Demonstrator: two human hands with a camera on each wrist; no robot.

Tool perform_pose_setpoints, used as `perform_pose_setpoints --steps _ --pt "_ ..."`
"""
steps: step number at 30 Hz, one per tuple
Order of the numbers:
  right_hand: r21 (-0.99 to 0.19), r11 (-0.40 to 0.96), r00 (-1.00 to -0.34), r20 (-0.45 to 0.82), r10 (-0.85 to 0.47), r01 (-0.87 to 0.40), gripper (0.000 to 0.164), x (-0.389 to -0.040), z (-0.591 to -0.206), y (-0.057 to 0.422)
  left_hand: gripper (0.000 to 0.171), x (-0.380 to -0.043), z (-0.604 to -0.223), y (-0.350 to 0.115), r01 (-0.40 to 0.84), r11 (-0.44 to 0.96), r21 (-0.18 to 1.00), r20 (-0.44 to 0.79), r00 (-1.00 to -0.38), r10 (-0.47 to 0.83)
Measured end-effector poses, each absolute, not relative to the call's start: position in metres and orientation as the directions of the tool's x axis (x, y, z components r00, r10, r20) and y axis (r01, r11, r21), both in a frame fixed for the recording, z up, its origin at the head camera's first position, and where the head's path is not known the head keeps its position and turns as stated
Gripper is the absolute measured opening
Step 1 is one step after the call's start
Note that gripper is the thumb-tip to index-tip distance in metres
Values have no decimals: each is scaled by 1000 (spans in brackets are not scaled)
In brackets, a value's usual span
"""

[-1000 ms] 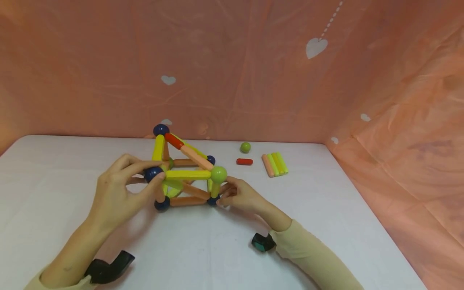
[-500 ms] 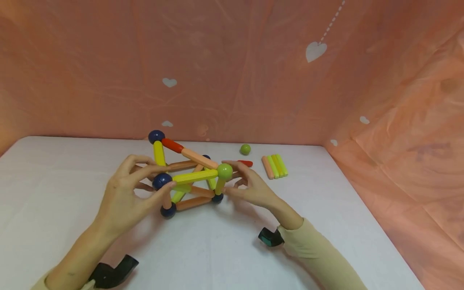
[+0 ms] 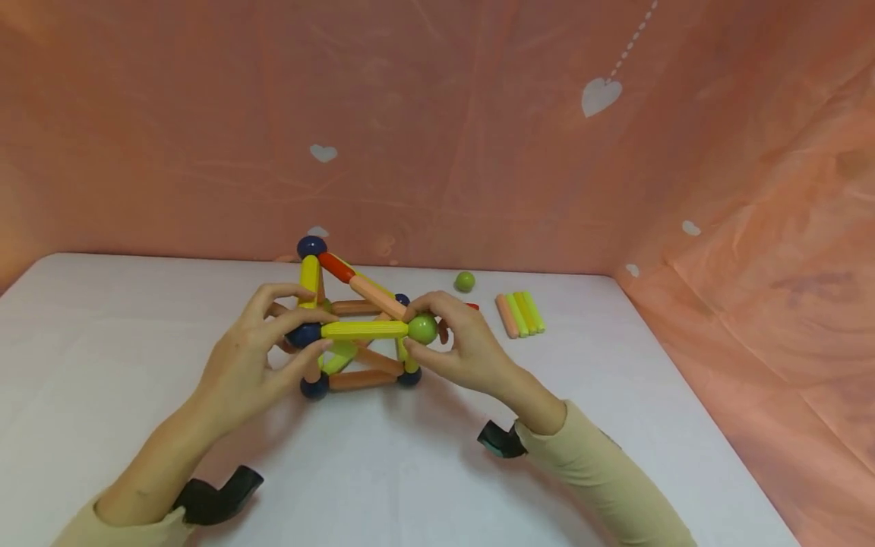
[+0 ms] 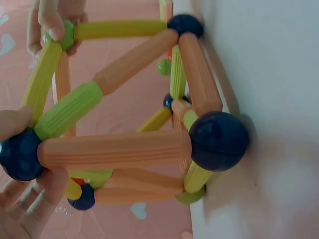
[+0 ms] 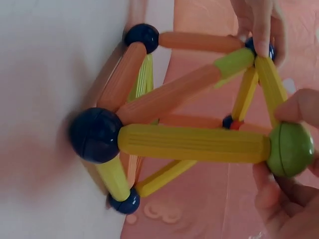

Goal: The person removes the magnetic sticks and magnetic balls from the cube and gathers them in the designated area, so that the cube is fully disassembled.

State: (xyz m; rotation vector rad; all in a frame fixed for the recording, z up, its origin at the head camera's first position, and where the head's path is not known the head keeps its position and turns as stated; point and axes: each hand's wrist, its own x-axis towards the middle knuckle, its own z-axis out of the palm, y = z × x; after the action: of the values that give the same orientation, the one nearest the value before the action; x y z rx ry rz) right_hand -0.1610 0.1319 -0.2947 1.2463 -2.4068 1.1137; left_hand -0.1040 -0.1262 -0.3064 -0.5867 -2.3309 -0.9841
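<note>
A frame of magnetic sticks and balls stands on the white table (image 3: pixel 410 486). My left hand (image 3: pixel 249 361) holds the navy ball (image 4: pixel 21 155) at its upper front-left corner. The thumb and fingers of my right hand (image 3: pixel 472 353) pinch the green ball (image 5: pixel 291 149) at the upper front-right corner. A yellow stick (image 3: pixel 364 330) spans these two balls. Behind it, a red stick (image 3: pixel 336 267) and an orange stick (image 3: pixel 377 296) slope down from the top navy ball (image 3: pixel 311 247). Two lower navy balls, one at front left (image 3: pixel 314 385) and one at front right (image 3: pixel 409 376), are joined by an orange stick (image 3: pixel 364 380).
Back right of the frame lie a loose green ball (image 3: pixel 465 282) and a row of several sticks (image 3: pixel 520 314). My right hand mostly covers a short red stick (image 3: pixel 472 306). A peach cloth (image 3: pixel 437 152) hangs behind the table.
My right hand has gone from the lower front-right corner up to the green ball, which it now pinches. The frame turned, then swung back, and sits slightly further right with my left hand.
</note>
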Motion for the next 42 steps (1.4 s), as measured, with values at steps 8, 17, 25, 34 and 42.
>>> perform_pose_setpoints --steps 8,17,25,34,42 --pt "-511 370 -627 555 -547 -776 20 -154 -297 128 31 -106 -306 -127 569 625 534 594 -779 200" --pt "-567 392 -688 568 -451 -725 18 -152 -304 131 32 -105 -306 -128 568 636 523 599 -776 199" --pt "-647 393 -750 482 -453 -653 21 -148 -299 132 33 -104 -305 -129 553 642 531 585 -787 194" --pt "-697 456 -824 381 -418 -553 26 -144 -293 135 34 -103 -305 -129 547 640 539 582 -792 186" --pt "-733 418 -832 376 -408 -536 31 -147 -289 135 33 -104 -305 -129 538 644 543 575 -798 182"
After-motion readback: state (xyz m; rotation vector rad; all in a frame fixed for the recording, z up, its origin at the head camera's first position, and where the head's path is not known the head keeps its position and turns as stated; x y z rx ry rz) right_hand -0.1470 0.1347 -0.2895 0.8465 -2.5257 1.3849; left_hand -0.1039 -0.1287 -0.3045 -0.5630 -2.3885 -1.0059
